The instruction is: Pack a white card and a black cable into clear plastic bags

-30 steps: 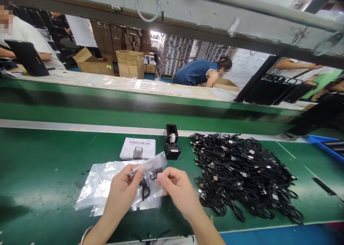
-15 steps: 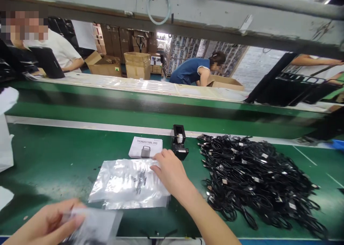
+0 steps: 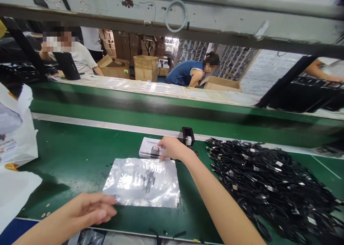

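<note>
Head view: the left hand (image 3: 94, 211) hangs empty, loosely curled (its small bag gone); the right hand (image 3: 174, 149) has reached the THUNDER booklets (image 3: 147, 149), grip parted at their right edge, beyond the clear plastic bags (image 3: 134, 184) on the table (image 3: 77, 155).

A left hand (image 3: 92, 209) at the lower left of the frame and a right hand (image 3: 173, 149) near the center, both bare, with slim fingers (image 3: 104, 199) and uncovered, slender forearms (image 3: 219, 194).
</note>
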{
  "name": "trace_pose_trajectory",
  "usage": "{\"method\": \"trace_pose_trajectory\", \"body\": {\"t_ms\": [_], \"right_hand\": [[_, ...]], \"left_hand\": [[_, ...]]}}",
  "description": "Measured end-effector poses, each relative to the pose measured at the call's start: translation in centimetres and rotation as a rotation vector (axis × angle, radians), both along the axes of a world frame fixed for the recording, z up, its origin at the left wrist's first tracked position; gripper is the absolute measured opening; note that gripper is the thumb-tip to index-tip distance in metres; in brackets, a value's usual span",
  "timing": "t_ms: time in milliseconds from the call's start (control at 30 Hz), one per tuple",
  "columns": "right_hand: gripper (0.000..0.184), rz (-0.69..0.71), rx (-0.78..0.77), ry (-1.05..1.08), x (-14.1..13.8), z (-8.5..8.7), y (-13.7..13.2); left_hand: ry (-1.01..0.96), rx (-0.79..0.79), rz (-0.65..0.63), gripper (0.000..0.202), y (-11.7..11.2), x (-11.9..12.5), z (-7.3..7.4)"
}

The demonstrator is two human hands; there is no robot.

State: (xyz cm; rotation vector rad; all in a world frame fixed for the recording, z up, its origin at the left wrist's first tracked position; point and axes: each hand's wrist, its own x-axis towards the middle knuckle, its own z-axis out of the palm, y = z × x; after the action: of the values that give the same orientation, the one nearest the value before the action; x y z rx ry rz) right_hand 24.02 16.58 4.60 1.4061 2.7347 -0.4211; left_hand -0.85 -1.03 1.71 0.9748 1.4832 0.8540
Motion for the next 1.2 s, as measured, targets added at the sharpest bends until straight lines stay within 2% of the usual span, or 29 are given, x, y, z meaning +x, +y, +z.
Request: {"method": "trace_pose_trajectory", "body": {"t_ms": [33, 100, 133, 200, 267, 333, 433, 600, 700, 833, 967, 1033, 1133, 1200], "right_hand": [[0.037, 0.002, -0.007, 0.006, 0.1, 0.2, 0.0], [0.024, 0.004, -0.011, 0.02, 0.2, 0.2, -0.3], [0.018, 0.003, -0.005, 0.028, 0.2, 0.1, -0.5], [0.017, -0.002, 0.017, 0.044, 0.3, -0.4, -1.2], [0.02, -0.015, 0.043, 0.059, 0.4, -1.0, -1.7], [0.027, -0.027, 0.061, 0.069, 0.3, -1.6, -2.1], [0.032, -0.044, 0.077, 0.063, 0.1, -1.8, -2.3], [0.02, -0.061, 0.079, 0.042, -0.5, -1.6, -2.4], [0.02, -0.063, 0.056, 0.047, -0.6, -1.7, -2.1], [0.029, -0.057, 0.011, 0.092, -0.3, -1.7, -1.1], [0.018, -0.024, -0.018, 0.156, 0.5, -1.3, -0.5], [0.01, -0.002, -0.005, 0.183, 0.6, -1.0, -0.7], [0.018, 0.052, 0.042, 0.218, 0.3, -1.0, -2.5], [0.018, 0.086, 0.083, 0.277, 0.1, -1.3, -4.5]], "left_hand": [[-0.039, -0.041, -0.125, 0.036, 1.4, 0.8, 0.2], [-0.196, -0.12, -0.212, 0.043, 4.2, 2.6, 0.6], [-0.284, -0.112, -0.19, 0.046, 5.4, 3.5, 0.7], [-0.418, -0.132, -0.128, 0.049, 7.2, 5.0, 0.6], [-0.453, -0.157, -0.082, 0.051, 8.1, 6.1, 0.2], [-0.388, -0.136, -0.078, 0.049, 8.2, 6.9, -0.5], [-0.175, 0.013, -0.113, 0.042, 7.2, 7.6, -1.8], [0.203, 0.303, -0.242, 0.022, 5.1, 8.7, -2.7], [0.283, 0.395, -0.268, 0.019, 4.9, 9.0, -2.5], [0.274, 0.36, -0.283, 0.019, 5.2, 8.8, -2.4], [0.136, 0.246, -0.236, 0.022, 5.5, 8.5, -2.7], [-0.034, 0.153, -0.134, 0.033, 5.8, 8.4, -2.8], [-0.365, 0.005, 0.07, 0.05, 6.5, 8.1, -2.6], [-0.492, -0.02, 0.125, 0.046, 6.9, 7.8, -2.2]]}}
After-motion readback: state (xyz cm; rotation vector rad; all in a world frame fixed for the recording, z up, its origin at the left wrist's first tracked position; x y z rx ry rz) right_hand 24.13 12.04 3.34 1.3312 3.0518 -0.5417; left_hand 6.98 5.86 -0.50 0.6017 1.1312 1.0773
